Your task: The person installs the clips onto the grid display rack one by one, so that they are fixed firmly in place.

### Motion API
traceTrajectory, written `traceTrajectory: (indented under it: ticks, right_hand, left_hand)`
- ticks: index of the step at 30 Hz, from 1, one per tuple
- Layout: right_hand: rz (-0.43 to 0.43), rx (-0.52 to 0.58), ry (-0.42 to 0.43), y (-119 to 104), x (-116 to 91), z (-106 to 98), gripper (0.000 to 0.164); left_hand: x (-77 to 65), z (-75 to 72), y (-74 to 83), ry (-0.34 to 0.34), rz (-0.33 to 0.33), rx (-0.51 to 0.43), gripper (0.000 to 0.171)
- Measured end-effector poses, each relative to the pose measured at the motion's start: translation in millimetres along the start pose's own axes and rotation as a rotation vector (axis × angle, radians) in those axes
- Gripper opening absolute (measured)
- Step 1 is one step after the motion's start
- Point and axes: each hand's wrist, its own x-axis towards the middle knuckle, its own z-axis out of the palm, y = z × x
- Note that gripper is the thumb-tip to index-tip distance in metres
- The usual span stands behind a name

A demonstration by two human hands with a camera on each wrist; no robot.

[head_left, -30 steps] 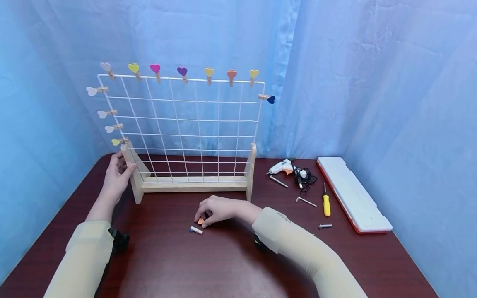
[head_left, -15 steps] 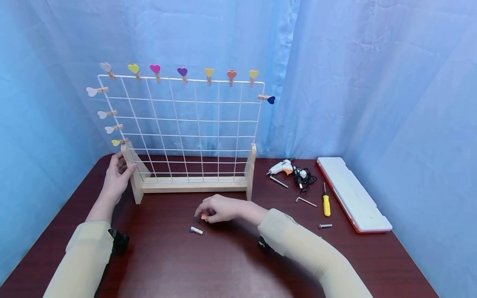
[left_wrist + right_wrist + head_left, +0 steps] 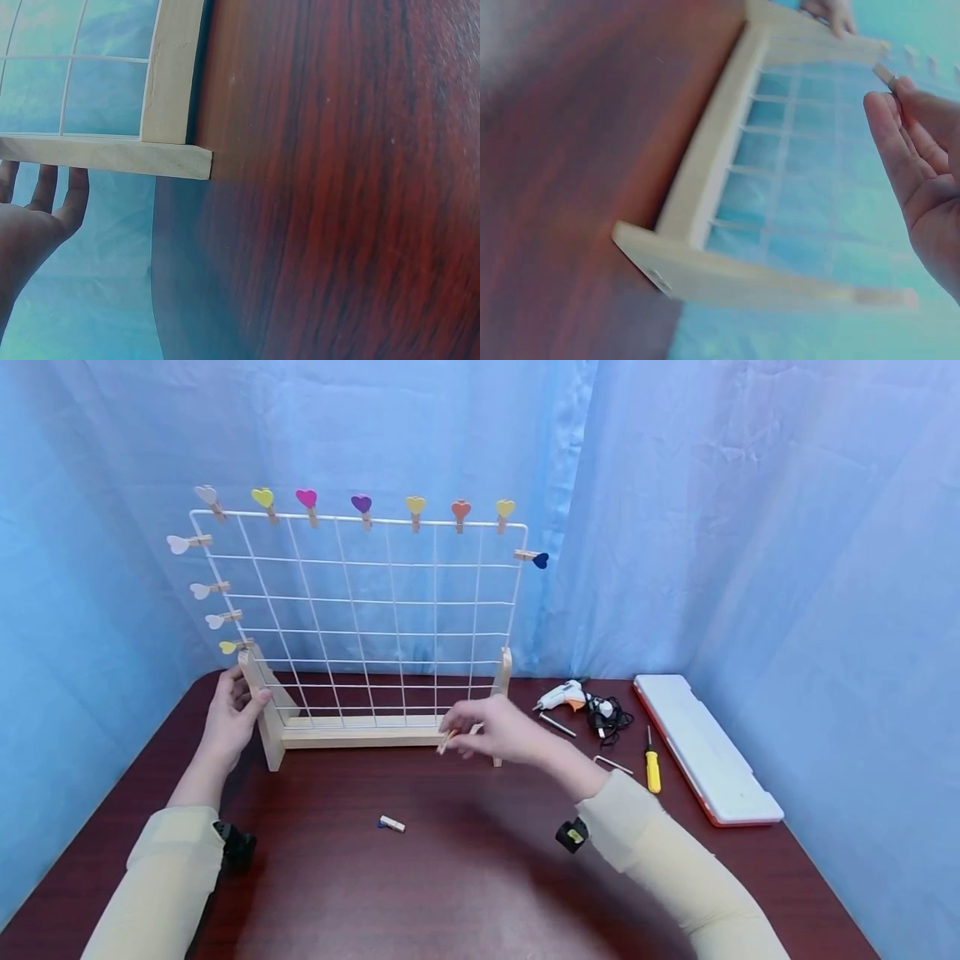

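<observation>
My right hand (image 3: 498,731) pinches a small wooden clothespin (image 3: 446,743) between thumb and fingertips, in front of the display rack's right end. In the right wrist view the clothespin (image 3: 885,74) juts from the fingertips; most of it is hidden. My left hand (image 3: 231,718) holds the left wooden upright (image 3: 272,727) of the rack, thumb at its front edge and fingers along the outer side. The left wrist view has those fingers (image 3: 46,187) against the upright (image 3: 112,156). The white wire grid (image 3: 360,602) carries several heart clothespins along its top and sides.
Another clothespin (image 3: 392,824) with a blue heart lies on the dark red table (image 3: 337,893). To the right lie a glue gun (image 3: 558,695) with black cord, metal rods, a yellow screwdriver (image 3: 653,768) and a white box (image 3: 705,747). Blue curtains hang behind.
My right hand has picked the orange heart clothespin up off the table and moved it up and to the right, toward the rack. My left hand keeps its hold.
</observation>
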Motion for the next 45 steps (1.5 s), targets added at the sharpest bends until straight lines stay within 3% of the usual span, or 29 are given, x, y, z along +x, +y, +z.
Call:
traceTrajectory:
  ticks: [5,9,16,20,24,29,36,45]
  right_hand:
    - [0.167,0.145,0.23,-10.2,-13.6,-33.2,0.014]
    - [0.225,0.273,0.398,-25.7,-21.4,-57.0,0.014]
    - [0.158,0.496,0.708,-15.6,-29.3,-82.0,0.024]
    - [0.126,0.62,0.833,-6.3,-24.8,-90.9,0.028]
    - [0.197,0.668,0.94,1.7,-15.7,-96.7,0.03]
    - [0.333,0.648,1.039,6.2,-1.5,-99.5,0.031]
    - [0.32,0.673,1.161,6.3,12.9,-97.0,0.025]
    - [0.356,0.637,1.125,4.9,21.3,-91.5,0.031]
  left_hand:
    - [1.8,-0.1,-1.5,-0.013,-0.015,0.018,0.058]
    - [2.0,0.3,-2.2,-0.016,-0.02,0.012,0.058]
    - [0.1,-1.2,-1.3,-0.007,-0.019,0.009,0.058]
    - [-0.2,-1.8,-1.4,0.007,-0.019,0.004,0.056]
    - [-0.6,-1.3,-1.1,0.006,-0.015,0.004,0.055]
    - [-1.2,-0.7,-0.5,-0.006,-0.02,0.013,0.056]
    - [0.2,-1.0,-1.3,-0.015,-0.027,0.009,0.058]
    - [0.2,-0.8,1.5,-0.019,-0.038,0.022,0.057]
